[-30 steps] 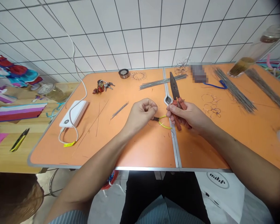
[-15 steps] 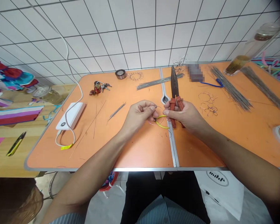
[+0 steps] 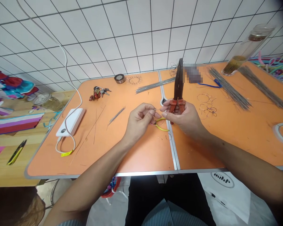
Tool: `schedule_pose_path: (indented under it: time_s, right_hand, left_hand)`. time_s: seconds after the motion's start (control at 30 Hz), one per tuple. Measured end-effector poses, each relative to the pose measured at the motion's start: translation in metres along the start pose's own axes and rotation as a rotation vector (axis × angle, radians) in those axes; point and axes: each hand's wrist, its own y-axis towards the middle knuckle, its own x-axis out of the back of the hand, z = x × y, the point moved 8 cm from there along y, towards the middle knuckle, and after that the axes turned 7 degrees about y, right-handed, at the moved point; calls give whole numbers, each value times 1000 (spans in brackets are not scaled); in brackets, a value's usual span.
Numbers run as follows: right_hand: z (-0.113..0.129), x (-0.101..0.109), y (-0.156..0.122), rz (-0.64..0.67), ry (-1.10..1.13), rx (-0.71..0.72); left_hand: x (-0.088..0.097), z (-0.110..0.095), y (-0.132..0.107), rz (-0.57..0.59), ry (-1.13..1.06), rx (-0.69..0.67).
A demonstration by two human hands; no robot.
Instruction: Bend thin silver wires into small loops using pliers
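My right hand (image 3: 185, 118) grips the red handles of long-nose pliers (image 3: 178, 84), whose dark jaws point up and away from me. Its thumb and forefinger also pinch a thin wire. My left hand (image 3: 139, 121) pinches the other end of that thin wire (image 3: 157, 110) just left of the right hand; the fingertips nearly touch. Small yellow-handled cutters (image 3: 160, 124) lie on the orange table (image 3: 132, 147) under both hands.
A white power bank (image 3: 70, 122) with cable, a key bunch (image 3: 97, 93), a tape roll (image 3: 120, 78), straight wire bundles (image 3: 227, 88) and bent wire loops (image 3: 207, 106) lie on the table. A tall glass jar (image 3: 247, 50) stands far right. A yellow utility knife (image 3: 16, 152) is on the left bench.
The pliers have tilted from leaning left to nearly upright. Both hands have drawn together over the yellow cutters, still pinching the wire.
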Motion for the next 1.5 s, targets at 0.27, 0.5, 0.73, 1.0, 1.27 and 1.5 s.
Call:
schedule_pose_path:
  time_s: [0.27, 0.5, 0.73, 1.0, 1.27, 1.5]
  right_hand:
    - [-1, 1, -1, -15, -32, 4]
    - [-1, 2, 0, -6, -80, 39]
    - [0, 0, -3, -10, -102, 59]
    - [13, -4, -11, -33, -205, 131]
    - [11, -3, -13, -22, -288, 180]
    - [8, -2, -15, -14, -334, 211]
  left_hand:
    - [-6, 4, -2, 50, -4, 10]
    - [-10, 7, -2, 77, -14, 37]
    - [-11, 6, -4, 84, 6, 52]
    - [-9, 3, -4, 82, 15, 35]
    - [-8, -3, -5, 50, 35, 3]
    - [-10, 1, -5, 49, 34, 63]
